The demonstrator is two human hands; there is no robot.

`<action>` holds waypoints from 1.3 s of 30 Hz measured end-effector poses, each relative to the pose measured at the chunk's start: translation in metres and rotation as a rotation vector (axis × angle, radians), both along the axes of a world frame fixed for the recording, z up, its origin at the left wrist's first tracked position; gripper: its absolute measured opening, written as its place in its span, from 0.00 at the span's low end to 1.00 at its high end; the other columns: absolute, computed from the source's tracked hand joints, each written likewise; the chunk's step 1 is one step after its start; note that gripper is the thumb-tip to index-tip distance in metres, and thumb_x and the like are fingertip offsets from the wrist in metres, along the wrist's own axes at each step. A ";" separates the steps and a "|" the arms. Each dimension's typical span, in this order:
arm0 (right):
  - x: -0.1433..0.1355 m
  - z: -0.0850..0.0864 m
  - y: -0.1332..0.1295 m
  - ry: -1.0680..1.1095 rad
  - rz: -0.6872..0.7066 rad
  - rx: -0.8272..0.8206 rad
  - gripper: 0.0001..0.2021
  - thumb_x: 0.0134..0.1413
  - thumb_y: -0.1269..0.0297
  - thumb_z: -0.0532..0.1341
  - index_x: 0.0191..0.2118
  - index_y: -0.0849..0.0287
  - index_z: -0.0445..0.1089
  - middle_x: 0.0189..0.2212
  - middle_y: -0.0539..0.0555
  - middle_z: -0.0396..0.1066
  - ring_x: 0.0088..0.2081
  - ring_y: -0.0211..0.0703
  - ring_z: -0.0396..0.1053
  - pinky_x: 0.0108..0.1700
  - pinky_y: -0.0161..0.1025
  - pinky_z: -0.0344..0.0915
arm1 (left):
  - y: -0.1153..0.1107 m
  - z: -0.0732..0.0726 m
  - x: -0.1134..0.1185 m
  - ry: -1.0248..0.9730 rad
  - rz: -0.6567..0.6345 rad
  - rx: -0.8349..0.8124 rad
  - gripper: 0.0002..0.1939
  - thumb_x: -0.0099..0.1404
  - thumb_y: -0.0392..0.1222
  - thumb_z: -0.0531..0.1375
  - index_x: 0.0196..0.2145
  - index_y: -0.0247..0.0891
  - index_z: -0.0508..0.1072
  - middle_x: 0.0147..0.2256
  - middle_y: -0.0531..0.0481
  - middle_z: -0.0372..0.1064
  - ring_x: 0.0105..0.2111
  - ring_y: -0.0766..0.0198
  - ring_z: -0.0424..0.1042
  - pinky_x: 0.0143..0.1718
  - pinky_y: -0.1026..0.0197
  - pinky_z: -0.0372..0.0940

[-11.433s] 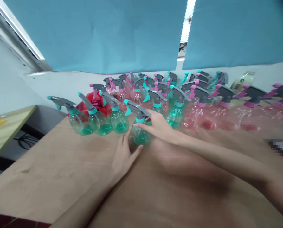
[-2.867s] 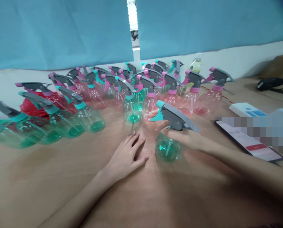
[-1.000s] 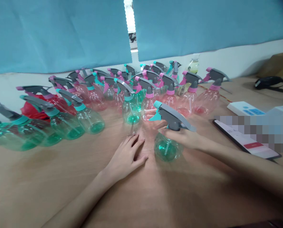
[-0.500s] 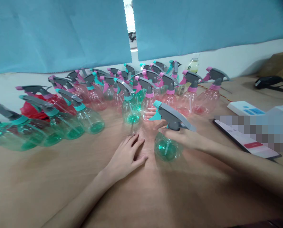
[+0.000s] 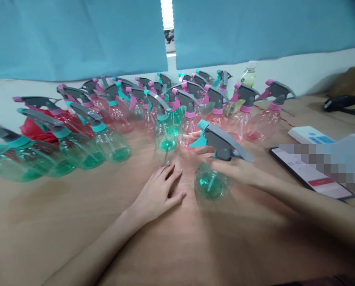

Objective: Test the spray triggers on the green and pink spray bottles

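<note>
A green spray bottle [image 5: 212, 183] with a grey and turquoise trigger head stands upright in front of me. My right hand [image 5: 229, 167] is closed around its neck, just under the head; some of the fingers are behind the bottle. To its left, my left hand [image 5: 159, 192] lies palm down on the wooden table [image 5: 153, 254], fingers stretched out and holding nothing. Just beyond the left fingertips stands another green spray bottle [image 5: 165, 135], and beside that a pink spray bottle [image 5: 189, 123].
Several pink and green spray bottles crowd the back, with a row of green spray bottles [image 5: 89, 153] at left. A red plastic bag [image 5: 35, 129] lies among them. A phone [image 5: 320, 178], a white device with blue buttons [image 5: 313, 136] and a black object [image 5: 341, 103] lie at right.
The view has shifted slightly. Both hands keep nearly the same places on the table, and the right hand still grips the green spray bottle.
</note>
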State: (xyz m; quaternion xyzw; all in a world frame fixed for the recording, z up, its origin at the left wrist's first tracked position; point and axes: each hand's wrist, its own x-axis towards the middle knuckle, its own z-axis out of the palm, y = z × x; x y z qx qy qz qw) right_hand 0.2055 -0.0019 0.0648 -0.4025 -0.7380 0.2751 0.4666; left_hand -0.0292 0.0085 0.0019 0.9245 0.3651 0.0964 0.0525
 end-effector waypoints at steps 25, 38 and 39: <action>-0.001 0.011 -0.002 -0.032 -0.017 -0.031 0.19 0.41 0.70 0.54 0.43 0.52 0.67 0.24 0.46 0.64 0.24 0.39 0.63 0.29 0.39 0.62 | 0.000 0.002 0.002 0.008 0.010 -0.013 0.29 0.69 0.54 0.56 0.61 0.34 0.62 0.63 0.35 0.56 0.63 0.45 0.54 0.62 0.42 0.53; 0.001 -0.003 -0.003 -0.007 -0.043 -0.019 0.25 0.44 0.72 0.55 0.51 0.51 0.67 0.33 0.49 0.70 0.27 0.40 0.66 0.33 0.40 0.67 | -0.001 0.002 0.001 -0.026 0.020 -0.009 0.27 0.68 0.52 0.56 0.60 0.37 0.63 0.63 0.36 0.57 0.62 0.44 0.56 0.61 0.41 0.54; 0.001 -0.004 -0.003 -0.004 -0.039 -0.016 0.25 0.44 0.72 0.55 0.51 0.50 0.67 0.34 0.48 0.70 0.27 0.39 0.66 0.33 0.40 0.67 | -0.001 0.002 0.001 -0.029 0.020 -0.009 0.27 0.68 0.52 0.56 0.60 0.37 0.63 0.63 0.36 0.57 0.62 0.43 0.56 0.60 0.41 0.54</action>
